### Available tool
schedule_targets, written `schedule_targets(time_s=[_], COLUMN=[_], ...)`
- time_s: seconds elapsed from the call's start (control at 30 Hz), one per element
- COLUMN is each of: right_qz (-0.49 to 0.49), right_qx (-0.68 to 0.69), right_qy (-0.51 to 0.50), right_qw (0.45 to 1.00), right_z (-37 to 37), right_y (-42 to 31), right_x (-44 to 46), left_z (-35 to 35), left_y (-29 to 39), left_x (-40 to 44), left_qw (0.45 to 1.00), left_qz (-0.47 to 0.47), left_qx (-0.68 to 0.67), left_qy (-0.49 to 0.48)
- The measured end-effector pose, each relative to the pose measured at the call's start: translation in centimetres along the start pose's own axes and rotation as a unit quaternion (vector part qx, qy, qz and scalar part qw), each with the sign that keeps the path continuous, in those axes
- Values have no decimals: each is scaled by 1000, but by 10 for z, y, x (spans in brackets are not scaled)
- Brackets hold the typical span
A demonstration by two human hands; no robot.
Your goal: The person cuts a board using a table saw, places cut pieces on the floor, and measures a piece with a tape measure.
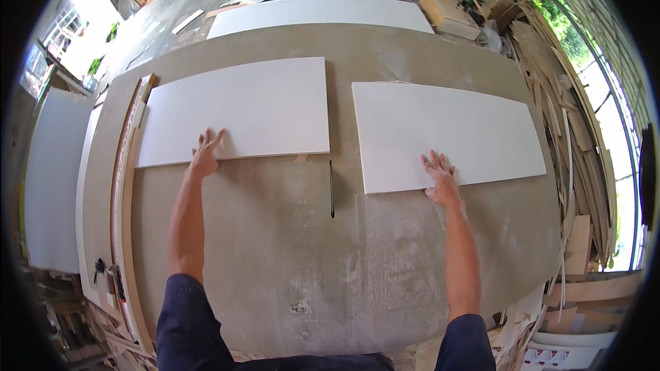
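Well, the left hand lies on the near edge of the left board, fingers spread over its white face. The right hand does likewise at the near edge of the right board, its fingers a little apart and its thumb by the rim. Both boards lie flat on the bench, side by side with a gap between them, the right one slightly askew. Just below that gap is a thin dark slot or rod, I can't tell which. A wooden strip runs down the bench's left side, touching the left board's outer end. Beyond the far edge sits another white panel.
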State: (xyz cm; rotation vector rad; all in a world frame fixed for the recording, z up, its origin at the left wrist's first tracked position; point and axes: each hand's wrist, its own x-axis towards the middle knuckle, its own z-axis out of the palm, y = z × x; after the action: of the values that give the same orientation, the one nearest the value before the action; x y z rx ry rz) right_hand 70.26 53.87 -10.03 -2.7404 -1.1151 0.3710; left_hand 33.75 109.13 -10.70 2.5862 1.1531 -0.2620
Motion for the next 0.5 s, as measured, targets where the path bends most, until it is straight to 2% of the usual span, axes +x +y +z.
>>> schedule_targets(time_s=[0.07, 0.13, 0.27, 0.33, 0.4, 0.47, 0.5], right_qz=[15, 32, 56, 81, 99, 136, 154], right_qx=[-6, -9, -19, -10, 16, 30, 44], right_qy=[0, -2, -8, -13, -29, -24, -22], right_qw=[1000, 999, 998, 997, 995, 990, 987], right_z=[-2, 0, 5, 14, 18, 20, 22], right_y=[4, 8, 32, 38, 47, 54, 57], right_x=[-17, -45, -120, -173, -231, -287, -315], left_z=[17, 24, 68, 100, 118, 139, 143], left_y=[-41, -52, -55, -45, -5, 44, 75], left_x=[-22, -85, -218, -277, -325, -361, -375], left_qw=[994, 975, 946, 936, 926, 924, 930], left_qz=[55, 81, 2, -10, 11, 67, 98], left_qx=[-79, -154, -198, -175, -198, -267, -286], left_qy=[51, 140, 258, 306, 322, 267, 208])
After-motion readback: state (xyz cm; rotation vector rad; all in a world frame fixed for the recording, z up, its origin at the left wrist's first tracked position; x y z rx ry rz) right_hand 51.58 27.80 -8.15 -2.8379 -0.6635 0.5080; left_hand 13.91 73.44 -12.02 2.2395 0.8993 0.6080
